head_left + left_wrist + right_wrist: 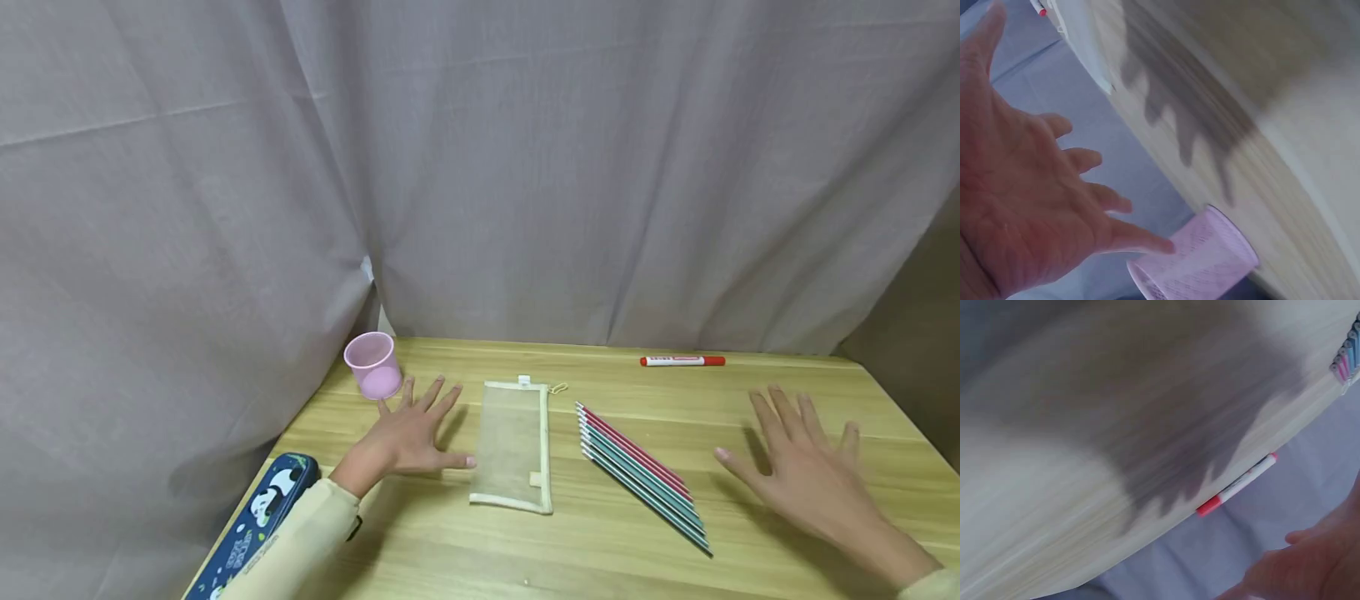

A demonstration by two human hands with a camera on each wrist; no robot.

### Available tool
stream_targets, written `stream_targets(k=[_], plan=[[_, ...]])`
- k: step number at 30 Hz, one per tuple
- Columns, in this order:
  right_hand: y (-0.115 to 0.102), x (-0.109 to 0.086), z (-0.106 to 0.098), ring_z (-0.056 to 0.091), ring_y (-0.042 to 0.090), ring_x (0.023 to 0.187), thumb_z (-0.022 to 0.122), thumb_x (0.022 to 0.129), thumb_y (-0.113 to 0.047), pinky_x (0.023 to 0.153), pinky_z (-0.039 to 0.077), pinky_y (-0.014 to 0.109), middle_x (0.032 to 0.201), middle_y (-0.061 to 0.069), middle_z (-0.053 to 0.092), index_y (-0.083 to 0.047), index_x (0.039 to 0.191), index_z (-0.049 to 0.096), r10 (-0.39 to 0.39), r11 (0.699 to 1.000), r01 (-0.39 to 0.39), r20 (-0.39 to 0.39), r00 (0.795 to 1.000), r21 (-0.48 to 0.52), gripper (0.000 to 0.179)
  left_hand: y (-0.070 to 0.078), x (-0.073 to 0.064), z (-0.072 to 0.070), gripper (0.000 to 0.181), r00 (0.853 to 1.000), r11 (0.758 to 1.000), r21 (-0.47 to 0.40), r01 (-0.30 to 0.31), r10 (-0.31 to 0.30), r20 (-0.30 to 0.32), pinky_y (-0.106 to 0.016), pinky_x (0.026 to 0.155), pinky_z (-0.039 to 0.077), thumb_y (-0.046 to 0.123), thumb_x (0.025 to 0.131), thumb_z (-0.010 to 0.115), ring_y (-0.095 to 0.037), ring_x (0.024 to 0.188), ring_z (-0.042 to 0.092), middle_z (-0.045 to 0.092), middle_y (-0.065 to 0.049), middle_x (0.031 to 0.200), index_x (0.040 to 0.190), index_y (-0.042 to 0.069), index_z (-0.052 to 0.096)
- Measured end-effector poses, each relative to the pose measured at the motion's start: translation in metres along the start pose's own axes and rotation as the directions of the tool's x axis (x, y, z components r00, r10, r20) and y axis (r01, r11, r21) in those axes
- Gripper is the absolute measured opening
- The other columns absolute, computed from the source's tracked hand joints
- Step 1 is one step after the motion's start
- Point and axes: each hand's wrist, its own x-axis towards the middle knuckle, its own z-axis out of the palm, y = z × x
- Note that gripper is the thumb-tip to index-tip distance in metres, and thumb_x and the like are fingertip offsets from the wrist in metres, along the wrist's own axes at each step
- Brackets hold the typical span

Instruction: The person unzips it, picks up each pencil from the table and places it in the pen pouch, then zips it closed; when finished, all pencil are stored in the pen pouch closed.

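My left hand (pixel 412 439) is spread with its palm over the table, between a pink mesh pen cup (pixel 373 367) and a flat cream mesh zip pouch (pixel 512 446). In the left wrist view its fingers (pixel 1091 197) are splayed and hold nothing. My right hand (pixel 806 471) is spread over the right part of the table, also holding nothing. To its left lies a slanted row of several pencils (pixel 643 475), red ones at one side and green ones at the other. A red-capped white marker (pixel 682 361) lies beyond them near the back edge.
A dark blue pencil case (pixel 258 521) with panda pictures lies at the left table edge, partly covered by the left sleeve (pixel 300 542). Grey curtains (pixel 510 183) hang behind and to the left of the wooden table (pixel 450 558).
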Motion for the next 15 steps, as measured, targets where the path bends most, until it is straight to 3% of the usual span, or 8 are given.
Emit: stream_targets(k=[6,11,15], plan=[[-0.026,0.021,0.005,-0.002,0.042,0.166,0.065,0.101,-0.047,0.130,-0.021,0.060,0.174,0.026,0.019,-0.010,0.170,0.015,-0.168,0.978,0.173,-0.047,0.985,0.115,0.093,0.011,0.019,0.000,0.112,0.994,0.993,0.095,-0.074,0.081,-0.068,-0.088,0.116,0.019,0.090,0.081,0.056,-0.049,0.162,0.017,0.018,-0.001,0.179,0.170,0.035,0.016],[-0.047,0.040,0.010,0.008,0.037,0.166,0.066,0.102,-0.041,0.136,-0.010,0.055,0.175,0.021,0.023,-0.017,0.170,0.016,-0.251,0.950,0.259,-0.063,0.966,0.176,0.088,0.024,0.037,0.004,0.106,0.989,0.984,0.113,-0.137,0.143,-0.046,-0.087,0.117,0.022,0.084,0.088,0.056,-0.047,0.162,0.019,0.022,-0.004,0.178,0.170,0.030,0.016],[-0.064,0.056,0.019,0.014,0.037,0.165,0.063,0.104,-0.037,0.137,0.000,0.053,0.173,0.020,0.027,-0.016,0.169,0.025,-0.294,0.934,0.305,-0.084,0.952,0.189,0.078,0.034,0.053,0.006,0.104,0.981,0.978,0.086,-0.188,0.190,-0.022,-0.081,0.122,0.023,0.079,0.090,0.057,-0.045,0.163,0.018,0.015,-0.003,0.179,0.171,0.030,0.014]])
